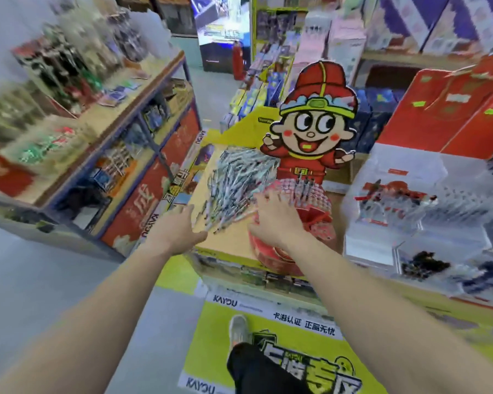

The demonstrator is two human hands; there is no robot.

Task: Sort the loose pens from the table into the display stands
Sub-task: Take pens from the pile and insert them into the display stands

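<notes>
A big heap of loose pens [236, 180] lies on the tan tabletop [231, 245]. To its right stands a round red display stand [308, 206] with a few dark pens upright in its holes, in front of a cartoon figure cutout [310, 123]. My left hand [180, 226] reaches toward the near left edge of the heap, fingers spread and holding nothing. My right hand [271, 217] hovers with spread fingers over the heap's right edge and the stand's left side. The view is motion-blurred.
Clear plastic display stands [396, 206] with pens stand on the right, with red boxes [444, 109] behind. A shelf unit [103, 129] of goods runs along the left across a grey aisle. My leg and shoe [239, 331] are on a yellow floor sticker below.
</notes>
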